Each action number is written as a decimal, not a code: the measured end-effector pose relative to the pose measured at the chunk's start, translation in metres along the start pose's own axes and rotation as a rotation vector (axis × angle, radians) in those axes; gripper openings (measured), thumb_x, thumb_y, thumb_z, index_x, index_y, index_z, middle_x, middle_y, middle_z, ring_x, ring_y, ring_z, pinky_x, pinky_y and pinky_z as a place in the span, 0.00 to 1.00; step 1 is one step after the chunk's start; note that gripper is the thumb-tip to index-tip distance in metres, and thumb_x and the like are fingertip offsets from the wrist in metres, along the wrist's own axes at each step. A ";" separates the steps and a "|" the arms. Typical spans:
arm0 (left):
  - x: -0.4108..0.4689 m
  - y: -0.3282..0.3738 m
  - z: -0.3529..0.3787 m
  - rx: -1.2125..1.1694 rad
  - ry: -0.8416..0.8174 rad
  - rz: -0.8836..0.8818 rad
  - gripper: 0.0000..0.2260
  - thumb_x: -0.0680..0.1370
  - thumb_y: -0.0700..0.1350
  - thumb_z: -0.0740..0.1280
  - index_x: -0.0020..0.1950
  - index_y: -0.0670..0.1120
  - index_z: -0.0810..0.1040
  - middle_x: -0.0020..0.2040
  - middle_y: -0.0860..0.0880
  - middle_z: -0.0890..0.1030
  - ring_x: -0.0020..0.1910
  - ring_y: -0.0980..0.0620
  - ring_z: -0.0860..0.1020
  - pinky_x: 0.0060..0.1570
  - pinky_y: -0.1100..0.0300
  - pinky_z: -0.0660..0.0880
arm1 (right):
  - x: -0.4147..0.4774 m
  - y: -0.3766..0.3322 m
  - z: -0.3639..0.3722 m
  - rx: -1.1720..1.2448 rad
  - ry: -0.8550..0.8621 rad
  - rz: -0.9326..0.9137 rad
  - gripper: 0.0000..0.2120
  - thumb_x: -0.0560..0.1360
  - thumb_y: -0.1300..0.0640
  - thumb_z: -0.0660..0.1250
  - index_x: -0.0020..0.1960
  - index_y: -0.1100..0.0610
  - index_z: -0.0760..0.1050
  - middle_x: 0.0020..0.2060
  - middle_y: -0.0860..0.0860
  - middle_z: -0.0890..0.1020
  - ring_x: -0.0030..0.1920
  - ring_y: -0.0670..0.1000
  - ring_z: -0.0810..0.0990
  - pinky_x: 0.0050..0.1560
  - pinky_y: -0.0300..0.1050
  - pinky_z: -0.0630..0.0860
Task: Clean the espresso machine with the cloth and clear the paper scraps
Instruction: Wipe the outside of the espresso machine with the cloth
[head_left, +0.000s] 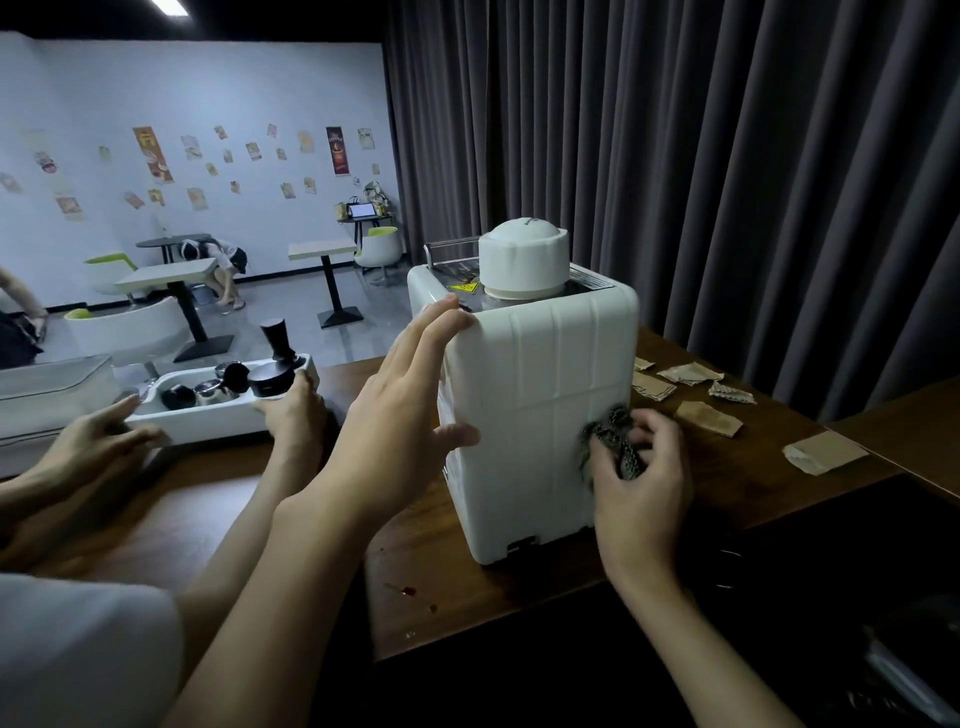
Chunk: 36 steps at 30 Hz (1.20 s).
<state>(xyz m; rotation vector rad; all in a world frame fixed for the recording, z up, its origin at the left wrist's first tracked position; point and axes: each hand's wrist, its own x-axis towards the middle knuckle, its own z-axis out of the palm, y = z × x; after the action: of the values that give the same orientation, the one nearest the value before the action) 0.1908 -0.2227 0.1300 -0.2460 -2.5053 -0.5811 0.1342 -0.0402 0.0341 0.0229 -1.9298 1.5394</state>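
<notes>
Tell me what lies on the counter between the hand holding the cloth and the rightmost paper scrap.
In the head view, one smaller paper scrap lies between the right hand, gripping the cloth, and the rightmost scrap; the stretch is otherwise bare.

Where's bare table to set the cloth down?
Bare wood: on the table between the espresso machine and the near edge; also between the right hand holding the cloth and the nearest paper scrap. Crowded: paper scraps right of the machine, tray and another person's hands left of it.
</notes>
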 end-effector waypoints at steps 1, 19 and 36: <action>0.000 0.000 0.000 -0.001 0.005 0.000 0.47 0.66 0.41 0.81 0.72 0.64 0.54 0.71 0.77 0.46 0.69 0.72 0.51 0.66 0.60 0.59 | 0.001 -0.001 0.000 -0.006 0.010 -0.012 0.18 0.73 0.63 0.72 0.61 0.57 0.74 0.55 0.49 0.75 0.55 0.45 0.73 0.48 0.24 0.69; -0.009 0.023 -0.004 0.036 0.057 -0.084 0.31 0.74 0.36 0.66 0.72 0.55 0.59 0.79 0.65 0.53 0.72 0.56 0.69 0.42 0.88 0.37 | 0.017 -0.025 0.003 0.017 0.081 -0.165 0.11 0.71 0.67 0.73 0.53 0.63 0.79 0.49 0.55 0.76 0.50 0.49 0.76 0.51 0.19 0.64; -0.007 0.017 0.001 -0.086 0.108 -0.052 0.24 0.77 0.40 0.67 0.68 0.58 0.63 0.77 0.67 0.57 0.72 0.66 0.61 0.53 0.88 0.43 | 0.025 -0.040 0.005 0.036 -0.010 -0.339 0.12 0.69 0.67 0.75 0.52 0.62 0.80 0.47 0.53 0.77 0.47 0.42 0.73 0.52 0.22 0.64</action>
<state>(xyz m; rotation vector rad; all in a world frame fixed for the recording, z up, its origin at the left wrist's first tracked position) 0.2009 -0.2079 0.1314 -0.1775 -2.3922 -0.7050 0.1282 -0.0471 0.0805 0.3552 -1.7959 1.3470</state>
